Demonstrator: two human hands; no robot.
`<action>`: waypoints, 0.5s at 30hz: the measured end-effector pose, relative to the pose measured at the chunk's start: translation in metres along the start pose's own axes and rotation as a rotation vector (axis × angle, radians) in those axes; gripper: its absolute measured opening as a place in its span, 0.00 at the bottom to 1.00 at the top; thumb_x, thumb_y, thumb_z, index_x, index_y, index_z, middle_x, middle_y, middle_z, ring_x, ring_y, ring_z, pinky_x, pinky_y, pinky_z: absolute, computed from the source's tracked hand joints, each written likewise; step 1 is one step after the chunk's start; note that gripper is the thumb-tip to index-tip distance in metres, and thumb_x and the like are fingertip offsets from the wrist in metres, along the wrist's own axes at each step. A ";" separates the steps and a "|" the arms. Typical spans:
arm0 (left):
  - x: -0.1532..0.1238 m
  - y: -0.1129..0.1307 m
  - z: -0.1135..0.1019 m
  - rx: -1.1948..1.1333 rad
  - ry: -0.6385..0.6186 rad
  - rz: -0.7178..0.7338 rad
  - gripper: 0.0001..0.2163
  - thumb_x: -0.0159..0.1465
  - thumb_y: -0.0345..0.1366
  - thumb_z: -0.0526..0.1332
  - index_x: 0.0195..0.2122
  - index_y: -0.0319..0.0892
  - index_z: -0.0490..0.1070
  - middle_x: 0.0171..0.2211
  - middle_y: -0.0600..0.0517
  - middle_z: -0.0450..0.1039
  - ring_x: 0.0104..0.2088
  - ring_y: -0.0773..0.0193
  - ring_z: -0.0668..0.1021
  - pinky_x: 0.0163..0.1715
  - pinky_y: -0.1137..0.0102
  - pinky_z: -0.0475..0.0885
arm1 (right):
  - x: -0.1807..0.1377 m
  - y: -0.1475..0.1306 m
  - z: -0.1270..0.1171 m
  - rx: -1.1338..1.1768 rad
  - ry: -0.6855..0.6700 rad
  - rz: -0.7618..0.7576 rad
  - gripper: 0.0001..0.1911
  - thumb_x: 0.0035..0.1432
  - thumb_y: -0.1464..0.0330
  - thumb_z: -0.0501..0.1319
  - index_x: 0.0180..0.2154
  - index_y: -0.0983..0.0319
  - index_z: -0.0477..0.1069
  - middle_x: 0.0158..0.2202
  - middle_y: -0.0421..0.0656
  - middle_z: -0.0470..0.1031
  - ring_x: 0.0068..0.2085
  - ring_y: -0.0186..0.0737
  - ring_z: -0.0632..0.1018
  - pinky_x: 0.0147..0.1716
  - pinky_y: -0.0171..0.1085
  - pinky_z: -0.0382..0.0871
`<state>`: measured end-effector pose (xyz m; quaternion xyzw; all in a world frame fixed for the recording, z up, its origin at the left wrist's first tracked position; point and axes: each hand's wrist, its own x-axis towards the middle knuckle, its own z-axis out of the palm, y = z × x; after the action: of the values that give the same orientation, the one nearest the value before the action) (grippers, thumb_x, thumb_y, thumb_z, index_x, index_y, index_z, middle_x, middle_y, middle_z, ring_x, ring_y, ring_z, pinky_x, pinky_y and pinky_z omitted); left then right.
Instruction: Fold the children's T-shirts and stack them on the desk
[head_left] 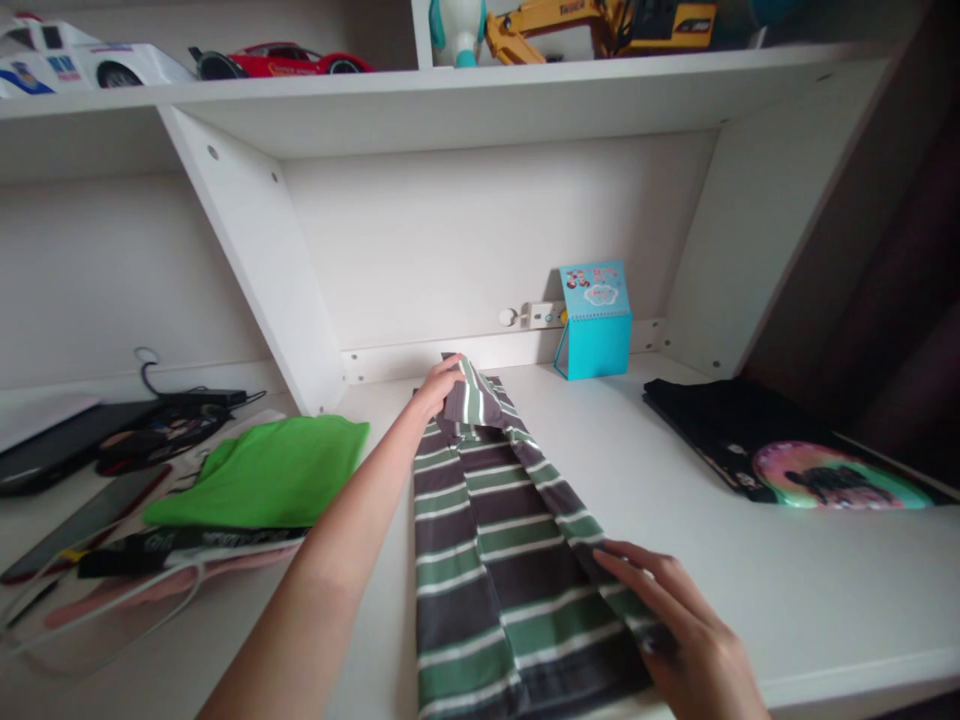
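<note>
A green, dark grey and white striped shirt [517, 540] lies on the white desk in front of me, folded into a long strip with its narrower end away from me. At that far end my left hand [441, 388] has its fingers closed on the cloth beside a raised, collar-like flap. My right hand [682, 630] is at the near right edge of the shirt, fingers over the folded side and holding it; the thumb is mostly hidden. The shirt's near end runs out of the view at the bottom.
Left of the shirt lie a pile with a green folded cloth [270, 475], a phone [90, 520] and cables. A black printed garment [780, 445] lies at the right. A blue desk calendar [598, 325] stands by a power strip [544, 315]. Toys line the shelf [480, 90] above.
</note>
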<state>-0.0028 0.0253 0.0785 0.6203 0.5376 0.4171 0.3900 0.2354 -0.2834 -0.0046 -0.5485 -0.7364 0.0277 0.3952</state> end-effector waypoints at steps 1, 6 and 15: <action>-0.001 -0.003 -0.005 -0.006 0.025 0.021 0.28 0.55 0.27 0.54 0.59 0.43 0.57 0.43 0.50 0.74 0.35 0.65 0.77 0.31 0.74 0.72 | -0.002 -0.001 0.000 0.003 0.008 -0.032 0.33 0.40 0.79 0.47 0.50 0.55 0.66 0.50 0.43 0.66 0.52 0.44 0.68 0.48 0.42 0.67; -0.017 -0.050 -0.028 0.112 0.097 -0.004 0.25 0.54 0.26 0.56 0.55 0.38 0.63 0.44 0.47 0.74 0.37 0.60 0.78 0.34 0.70 0.73 | -0.007 -0.006 0.003 -0.033 -0.038 -0.192 0.41 0.35 0.81 0.47 0.54 0.52 0.61 0.53 0.41 0.64 0.54 0.47 0.66 0.50 0.44 0.66; -0.031 -0.091 -0.028 0.284 0.169 0.162 0.18 0.57 0.33 0.58 0.50 0.40 0.68 0.51 0.50 0.69 0.53 0.63 0.69 0.54 0.70 0.60 | -0.016 0.003 0.002 -0.100 -0.030 -0.010 0.36 0.41 0.81 0.48 0.52 0.52 0.62 0.45 0.45 0.66 0.42 0.40 0.75 0.34 0.32 0.73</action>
<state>-0.0621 0.0061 -0.0002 0.6731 0.5705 0.4176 0.2170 0.2382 -0.2948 -0.0165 -0.5634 -0.7454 -0.0027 0.3563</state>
